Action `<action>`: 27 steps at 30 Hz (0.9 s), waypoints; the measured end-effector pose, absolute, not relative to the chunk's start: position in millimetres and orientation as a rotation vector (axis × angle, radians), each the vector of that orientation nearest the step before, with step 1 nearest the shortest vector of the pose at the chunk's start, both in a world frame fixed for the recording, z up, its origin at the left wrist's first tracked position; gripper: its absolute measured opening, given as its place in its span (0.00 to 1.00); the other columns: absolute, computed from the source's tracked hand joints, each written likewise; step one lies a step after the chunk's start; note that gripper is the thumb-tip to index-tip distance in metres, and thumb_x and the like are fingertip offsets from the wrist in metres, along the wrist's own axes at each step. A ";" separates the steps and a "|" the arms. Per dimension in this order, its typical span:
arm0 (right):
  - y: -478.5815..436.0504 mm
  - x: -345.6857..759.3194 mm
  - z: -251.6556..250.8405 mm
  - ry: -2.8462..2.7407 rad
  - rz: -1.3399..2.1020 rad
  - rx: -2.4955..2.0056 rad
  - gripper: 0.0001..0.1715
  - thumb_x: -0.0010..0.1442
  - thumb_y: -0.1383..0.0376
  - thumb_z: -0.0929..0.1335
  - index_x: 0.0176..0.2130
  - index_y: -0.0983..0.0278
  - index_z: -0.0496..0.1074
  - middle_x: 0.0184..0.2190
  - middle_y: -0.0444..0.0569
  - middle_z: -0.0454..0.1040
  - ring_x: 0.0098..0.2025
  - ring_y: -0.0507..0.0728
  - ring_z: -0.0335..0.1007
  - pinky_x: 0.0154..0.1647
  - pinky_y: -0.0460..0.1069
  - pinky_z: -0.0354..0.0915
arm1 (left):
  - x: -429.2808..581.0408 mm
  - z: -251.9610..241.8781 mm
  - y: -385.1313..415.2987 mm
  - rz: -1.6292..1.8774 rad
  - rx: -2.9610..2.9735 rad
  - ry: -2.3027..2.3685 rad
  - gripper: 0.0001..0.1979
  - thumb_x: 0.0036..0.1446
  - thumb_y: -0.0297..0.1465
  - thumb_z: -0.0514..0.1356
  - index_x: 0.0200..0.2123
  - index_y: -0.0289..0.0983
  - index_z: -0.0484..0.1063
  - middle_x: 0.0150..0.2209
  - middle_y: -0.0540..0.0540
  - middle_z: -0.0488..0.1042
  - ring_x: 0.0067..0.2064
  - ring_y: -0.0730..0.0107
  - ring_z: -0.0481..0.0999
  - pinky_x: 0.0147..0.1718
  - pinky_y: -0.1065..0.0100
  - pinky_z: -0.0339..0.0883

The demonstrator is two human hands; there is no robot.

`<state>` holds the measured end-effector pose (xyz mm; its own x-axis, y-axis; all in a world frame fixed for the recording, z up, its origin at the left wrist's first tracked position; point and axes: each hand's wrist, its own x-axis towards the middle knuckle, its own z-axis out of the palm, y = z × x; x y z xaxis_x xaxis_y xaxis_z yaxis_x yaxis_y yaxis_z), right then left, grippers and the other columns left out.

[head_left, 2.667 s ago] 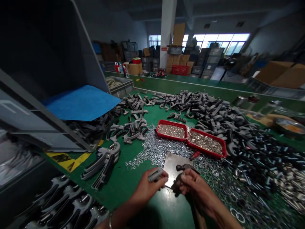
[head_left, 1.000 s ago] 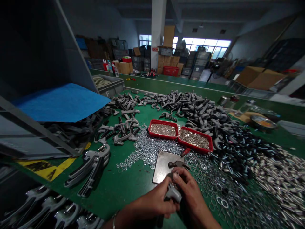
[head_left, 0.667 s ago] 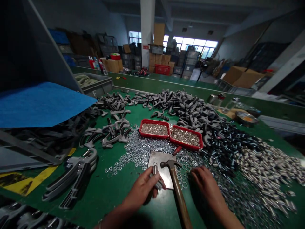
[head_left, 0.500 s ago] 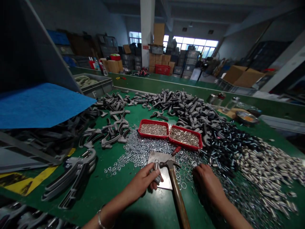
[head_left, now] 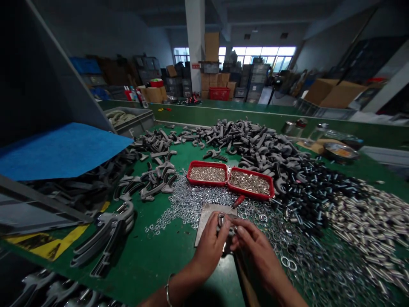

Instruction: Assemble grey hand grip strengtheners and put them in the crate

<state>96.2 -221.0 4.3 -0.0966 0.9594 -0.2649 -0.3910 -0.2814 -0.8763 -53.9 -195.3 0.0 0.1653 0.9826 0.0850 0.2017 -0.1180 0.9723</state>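
Observation:
My left hand (head_left: pixel 209 245) is closed around a small shiny metal piece (head_left: pixel 221 219), which looks like a coil spring and stands upright between thumb and fingers. Close beside it, my right hand (head_left: pixel 257 247) has its fingertips pinched together; what they hold, if anything, is too small to make out. Both hands are over a flat metal plate (head_left: pixel 202 226). A hammer's wooden handle (head_left: pixel 247 283) runs below the right hand, and its head is hidden. Loose metal rings (head_left: pixel 289 263) and small nuts or washers (head_left: pixel 188 202) lie around the plate.
Two red trays (head_left: pixel 207 183) of small metal parts stand beyond the plate, near a red-handled tool (head_left: pixel 238 200). Grey-black handle parts (head_left: pixel 255 136) are heaped behind. Black pieces with bolts (head_left: pixel 303 192) and metal sleeves (head_left: pixel 361 217) cover the right side.
My right hand has moved left from the rings to meet my left hand over the plate. My left hand has shifted slightly right with the metal piece. The hammer's head is now covered.

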 end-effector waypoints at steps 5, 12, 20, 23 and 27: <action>-225.0 79.1 -11.0 -0.554 1.871 -0.878 0.15 0.64 0.57 0.70 0.41 0.67 0.75 0.29 0.44 0.73 0.25 0.46 0.67 0.28 0.42 0.68 | -58.7 -12.1 -202.5 1.060 1.636 1.247 0.13 0.69 0.40 0.50 0.45 0.39 0.68 0.45 0.43 0.72 0.50 0.61 0.71 0.54 0.60 0.63; -234.7 88.6 -10.7 -1.131 1.350 -1.144 0.08 0.62 0.60 0.72 0.42 0.61 0.75 0.32 0.45 0.77 0.33 0.54 0.75 0.38 0.48 0.71 | -57.6 -6.7 -209.1 1.023 1.435 1.294 0.20 0.69 0.43 0.49 0.54 0.37 0.65 0.54 0.36 0.71 0.57 0.56 0.70 0.58 0.56 0.60; -236.2 99.8 -13.6 -2.060 0.479 -1.097 0.22 0.69 0.65 0.64 0.61 0.56 0.65 0.43 0.50 0.79 0.43 0.57 0.75 0.44 0.50 0.72 | -71.7 3.1 -210.9 0.939 1.372 1.246 0.17 0.66 0.46 0.52 0.43 0.38 0.69 0.42 0.42 0.76 0.47 0.57 0.74 0.49 0.61 0.65; -224.5 143.5 -20.4 -2.231 0.536 -1.334 0.18 0.70 0.64 0.63 0.58 0.55 0.67 0.44 0.48 0.78 0.45 0.55 0.75 0.47 0.49 0.72 | -79.5 -1.3 -202.6 0.955 1.372 1.237 0.17 0.66 0.46 0.52 0.41 0.39 0.69 0.38 0.44 0.76 0.43 0.59 0.74 0.45 0.63 0.65; -186.8 235.3 -33.2 -2.042 0.056 -1.834 0.14 0.68 0.68 0.59 0.48 0.62 0.70 0.44 0.56 0.74 0.46 0.61 0.72 0.48 0.56 0.69 | -82.7 -1.6 -188.4 1.042 1.352 1.272 0.18 0.66 0.47 0.51 0.42 0.39 0.69 0.40 0.44 0.75 0.44 0.60 0.73 0.47 0.64 0.63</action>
<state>235.3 -186.8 -33.2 -0.0646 0.9633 0.2605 0.9474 0.1412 -0.2871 -82.7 -188.4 -1.6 0.0880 0.9956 -0.0316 0.1651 0.0167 0.9861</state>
